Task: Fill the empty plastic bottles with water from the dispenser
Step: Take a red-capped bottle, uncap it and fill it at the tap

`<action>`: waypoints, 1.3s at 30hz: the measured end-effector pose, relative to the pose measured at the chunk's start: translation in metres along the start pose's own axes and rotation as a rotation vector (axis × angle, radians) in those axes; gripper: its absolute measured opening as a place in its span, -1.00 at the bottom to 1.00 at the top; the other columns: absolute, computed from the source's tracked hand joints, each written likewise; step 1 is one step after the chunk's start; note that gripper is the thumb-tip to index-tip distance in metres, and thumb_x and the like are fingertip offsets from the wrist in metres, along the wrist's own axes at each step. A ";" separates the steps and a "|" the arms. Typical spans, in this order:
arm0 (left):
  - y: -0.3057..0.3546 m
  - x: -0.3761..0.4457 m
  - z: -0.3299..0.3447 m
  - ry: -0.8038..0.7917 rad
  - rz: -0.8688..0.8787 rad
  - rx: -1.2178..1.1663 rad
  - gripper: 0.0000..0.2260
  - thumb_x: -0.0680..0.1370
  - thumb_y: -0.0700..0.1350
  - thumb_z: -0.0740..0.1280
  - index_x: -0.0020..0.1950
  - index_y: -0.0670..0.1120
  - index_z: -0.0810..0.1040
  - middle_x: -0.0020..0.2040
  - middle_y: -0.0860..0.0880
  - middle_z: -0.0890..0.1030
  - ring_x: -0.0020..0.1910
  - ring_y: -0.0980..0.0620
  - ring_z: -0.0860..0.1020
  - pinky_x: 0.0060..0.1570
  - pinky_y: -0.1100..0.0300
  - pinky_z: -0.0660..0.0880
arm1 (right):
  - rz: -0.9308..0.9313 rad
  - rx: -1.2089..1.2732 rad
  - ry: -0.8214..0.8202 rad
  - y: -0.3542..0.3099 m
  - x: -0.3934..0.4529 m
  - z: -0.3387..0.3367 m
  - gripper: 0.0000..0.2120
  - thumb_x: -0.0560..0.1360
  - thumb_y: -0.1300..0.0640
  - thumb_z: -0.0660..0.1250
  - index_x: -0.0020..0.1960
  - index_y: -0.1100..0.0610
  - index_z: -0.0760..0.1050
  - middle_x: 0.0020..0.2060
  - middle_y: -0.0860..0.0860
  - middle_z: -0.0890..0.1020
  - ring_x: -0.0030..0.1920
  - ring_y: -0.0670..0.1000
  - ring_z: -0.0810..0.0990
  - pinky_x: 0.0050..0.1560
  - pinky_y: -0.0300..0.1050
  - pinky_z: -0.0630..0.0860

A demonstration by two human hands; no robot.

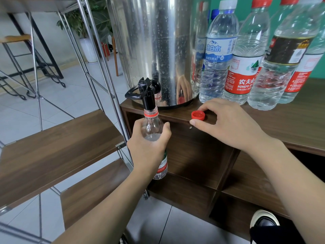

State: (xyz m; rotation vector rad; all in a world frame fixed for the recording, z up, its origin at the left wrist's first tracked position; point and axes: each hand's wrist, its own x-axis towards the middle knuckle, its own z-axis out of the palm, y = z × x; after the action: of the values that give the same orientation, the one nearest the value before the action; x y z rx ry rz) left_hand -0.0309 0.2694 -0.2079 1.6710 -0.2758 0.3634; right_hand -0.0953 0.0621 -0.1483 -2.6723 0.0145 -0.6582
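Observation:
My left hand [148, 147] grips a clear plastic bottle [152, 127] with a red neck ring, held upright with its mouth right under the black tap [146, 93] of the steel water dispenser [158, 41]. Water stands in the bottle up to about its shoulder. A red cap [198, 115] lies on the brown cabinet top [290, 124]; my right hand [228, 122] curves around it, thumb in front and fingers behind, and contact with the cap is unclear.
Several capped bottles stand in a row right of the dispenser, among them a blue-label bottle [217, 55] and a red-label bottle [243, 67]. A metal-framed shelf with wooden boards [58, 143] stands to the left. Open cabinet compartments lie below the top.

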 end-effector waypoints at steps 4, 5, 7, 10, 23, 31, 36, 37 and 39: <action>0.000 0.000 0.000 -0.002 0.000 -0.005 -0.72 0.50 0.10 0.54 0.10 0.05 0.57 -0.05 0.24 0.67 -0.04 0.22 0.66 0.05 0.21 0.58 | 0.005 -0.008 -0.004 -0.001 0.000 -0.001 -0.61 0.46 -0.37 0.29 0.07 -0.10 0.56 0.01 -0.18 0.58 0.09 -0.09 0.52 0.19 0.00 0.50; -0.001 0.000 0.000 -0.003 0.002 -0.007 -0.72 0.50 0.10 0.54 0.10 0.05 0.57 -0.06 0.23 0.67 -0.04 0.21 0.66 0.04 0.21 0.58 | 0.006 -0.008 -0.003 -0.001 0.000 -0.001 -0.61 0.46 -0.37 0.29 0.07 -0.10 0.56 0.01 -0.18 0.58 0.09 -0.09 0.52 0.19 0.00 0.50; -0.001 0.000 0.000 -0.003 0.004 -0.006 -0.72 0.50 0.10 0.54 0.11 0.05 0.57 -0.06 0.21 0.67 -0.04 0.20 0.66 0.04 0.19 0.59 | 0.004 -0.008 -0.001 -0.001 0.000 -0.001 -0.61 0.46 -0.37 0.29 0.07 -0.10 0.56 0.01 -0.18 0.58 0.08 -0.09 0.52 0.18 0.01 0.50; -0.002 0.000 0.000 -0.001 0.006 -0.003 -0.72 0.50 0.11 0.54 0.10 0.05 0.57 -0.07 0.20 0.67 -0.04 0.18 0.66 0.05 0.16 0.60 | 0.007 -0.011 -0.005 -0.001 0.000 -0.001 -0.61 0.46 -0.36 0.29 0.08 -0.10 0.57 0.01 -0.18 0.58 0.09 -0.09 0.52 0.19 0.00 0.50; -0.002 0.000 0.000 -0.006 0.000 0.010 -0.74 0.50 0.10 0.54 0.09 0.11 0.55 -0.05 0.28 0.65 -0.03 0.25 0.65 0.03 0.25 0.57 | 0.000 -0.012 -0.004 0.000 0.000 0.000 -0.60 0.47 -0.37 0.29 0.09 -0.09 0.57 0.01 -0.18 0.58 0.08 -0.09 0.53 0.18 0.02 0.52; -0.002 0.000 0.000 0.001 -0.005 -0.003 -0.74 0.51 0.09 0.54 0.09 0.06 0.57 -0.07 0.23 0.67 -0.04 0.22 0.65 0.03 0.23 0.57 | 0.004 -0.008 0.002 -0.001 0.000 0.000 -0.60 0.47 -0.35 0.31 0.08 -0.08 0.58 0.01 -0.18 0.58 0.09 -0.09 0.52 0.19 0.00 0.50; -0.002 0.000 0.000 0.002 -0.010 -0.005 -0.73 0.50 0.10 0.54 0.09 0.05 0.57 -0.08 0.20 0.67 -0.05 0.20 0.66 0.01 0.22 0.57 | 0.005 -0.013 -0.003 -0.001 -0.001 0.000 -0.60 0.47 -0.35 0.30 0.08 -0.08 0.58 0.01 -0.18 0.58 0.09 -0.09 0.52 0.19 -0.01 0.50; -0.001 0.000 0.000 0.003 -0.010 -0.005 -0.73 0.50 0.10 0.54 0.09 0.04 0.58 -0.08 0.20 0.67 -0.05 0.19 0.66 0.01 0.22 0.57 | 0.005 -0.013 -0.004 0.000 -0.001 0.000 -0.60 0.47 -0.35 0.30 0.08 -0.08 0.58 0.01 -0.18 0.58 0.09 -0.09 0.52 0.20 -0.01 0.50; -0.001 0.000 -0.001 0.003 -0.012 -0.004 -0.74 0.50 0.10 0.54 0.08 0.05 0.58 -0.08 0.20 0.67 -0.05 0.20 0.65 0.00 0.22 0.57 | 0.006 -0.009 -0.002 0.000 0.000 0.001 -0.61 0.47 -0.35 0.31 0.08 -0.08 0.58 0.01 -0.19 0.58 0.10 -0.10 0.52 0.21 -0.02 0.50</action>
State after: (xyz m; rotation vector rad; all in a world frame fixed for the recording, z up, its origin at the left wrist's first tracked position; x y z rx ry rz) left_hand -0.0308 0.2701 -0.2087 1.6678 -0.2635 0.3561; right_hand -0.0953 0.0625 -0.1488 -2.6808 0.0255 -0.6545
